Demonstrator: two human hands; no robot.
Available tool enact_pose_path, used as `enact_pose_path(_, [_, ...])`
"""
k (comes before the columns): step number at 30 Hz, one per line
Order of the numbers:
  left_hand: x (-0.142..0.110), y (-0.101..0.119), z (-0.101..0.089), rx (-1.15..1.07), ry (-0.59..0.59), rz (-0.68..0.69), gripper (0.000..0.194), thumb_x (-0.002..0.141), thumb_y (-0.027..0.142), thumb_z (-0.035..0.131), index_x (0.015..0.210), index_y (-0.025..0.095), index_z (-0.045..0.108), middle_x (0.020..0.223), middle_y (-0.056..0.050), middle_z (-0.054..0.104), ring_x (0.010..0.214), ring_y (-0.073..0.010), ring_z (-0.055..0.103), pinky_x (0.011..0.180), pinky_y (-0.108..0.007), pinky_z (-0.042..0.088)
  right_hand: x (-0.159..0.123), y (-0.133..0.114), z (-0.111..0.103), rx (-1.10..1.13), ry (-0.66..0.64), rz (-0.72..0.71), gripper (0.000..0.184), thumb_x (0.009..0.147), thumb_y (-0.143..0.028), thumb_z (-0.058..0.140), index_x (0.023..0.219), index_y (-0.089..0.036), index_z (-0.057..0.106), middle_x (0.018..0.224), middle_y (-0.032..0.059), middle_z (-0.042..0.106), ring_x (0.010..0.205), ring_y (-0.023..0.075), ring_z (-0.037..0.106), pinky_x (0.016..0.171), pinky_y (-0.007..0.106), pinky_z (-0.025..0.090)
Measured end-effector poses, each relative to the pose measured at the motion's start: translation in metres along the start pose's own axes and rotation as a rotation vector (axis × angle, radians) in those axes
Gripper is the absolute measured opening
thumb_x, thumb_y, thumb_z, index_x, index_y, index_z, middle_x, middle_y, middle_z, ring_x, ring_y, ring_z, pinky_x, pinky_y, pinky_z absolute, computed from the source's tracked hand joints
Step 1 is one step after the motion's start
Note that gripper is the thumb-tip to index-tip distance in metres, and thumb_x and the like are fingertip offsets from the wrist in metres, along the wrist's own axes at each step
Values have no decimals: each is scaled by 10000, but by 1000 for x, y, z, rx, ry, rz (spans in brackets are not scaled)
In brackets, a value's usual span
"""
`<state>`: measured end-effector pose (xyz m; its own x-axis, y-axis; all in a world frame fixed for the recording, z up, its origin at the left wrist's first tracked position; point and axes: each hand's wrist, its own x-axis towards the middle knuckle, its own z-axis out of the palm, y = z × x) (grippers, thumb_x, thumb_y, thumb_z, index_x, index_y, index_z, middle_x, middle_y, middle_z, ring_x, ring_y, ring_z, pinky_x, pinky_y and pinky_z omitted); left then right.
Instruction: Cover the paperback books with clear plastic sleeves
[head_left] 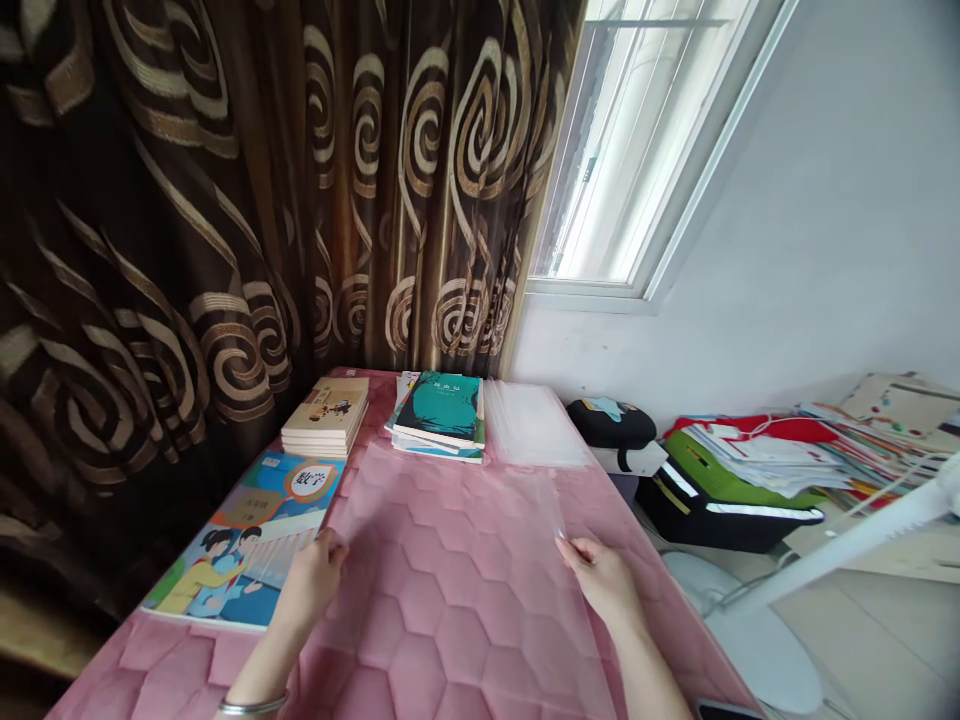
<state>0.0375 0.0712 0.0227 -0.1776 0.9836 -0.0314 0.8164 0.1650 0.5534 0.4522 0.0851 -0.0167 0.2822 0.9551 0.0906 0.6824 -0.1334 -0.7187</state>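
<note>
Two-handed grip on clear plastic sheet (457, 550): pinching 9 o'clock edge w/ L hand (316, 575), 3 o'clock edge w/ R hand (602, 578). Spread over pink quilted bedspread (169, 660); can't tell if touching. Flanked by maths textbook (262, 525) at 9 o'clock, brown-cover book stack (328, 410) at 10, teal-cover book (442, 405) at 12, pile of clear sheets (534, 425) at approx 1.

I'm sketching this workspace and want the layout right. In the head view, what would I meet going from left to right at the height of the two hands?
Blue book, left hand, clear sheet, right hand, white stand.
</note>
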Motion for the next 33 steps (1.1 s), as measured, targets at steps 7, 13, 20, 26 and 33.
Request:
enact_pose_path(7, [-4,-10,32,306,235,88,234,904,159,444,1107,108,548,984,-149,686,882,-233,692,744,-290,487,3,8,12,-217,-32,80,395,856,-550,401,738,-259,641,733,37,703,669,208,633,579,271,392])
enact_pose_path(13, [-14,11,34,531,372,108,380,910,154,410,1268,88,517,1281,-226,551,1107,-314,601,824,-421,509,2,7,11,-321,-70,104,385,900,-520,373,829,-253,641,797,48,707,755,220,654,652,289,439])
enact_pose_path(20, [-13,73,75,400,132,509,525,922,234,387,1444,182,389,1497,-113,417,1386,-263,360,1108,-487,336,-16,-28,27,-538,95,-244,436,898,-315,394,1255,-154,585,1266,158,588,1197,304,517,1008,414,391])
enact_pose_path(26, [-7,73,107,407,50,514,564,925,353,411,1464,194,366,1544,-87,314,1422,-299,283,1136,-561,261,-28,-41,49,-533,-206,-300,542,955,-453,330,1440,-232,427,1554,56,305,1443,283,212,1154,451,228])
enact_pose_path(33, [5,31,100,431,154,615,551,954,455,380,1466,251,353,1529,-49,342,1389,-255,360,1137,-488,296,-27,-38,47,-586,-326,-258,599,969,-503,270,1501,-227,283,1591,84,145,1461,260,106,1180,480,124])
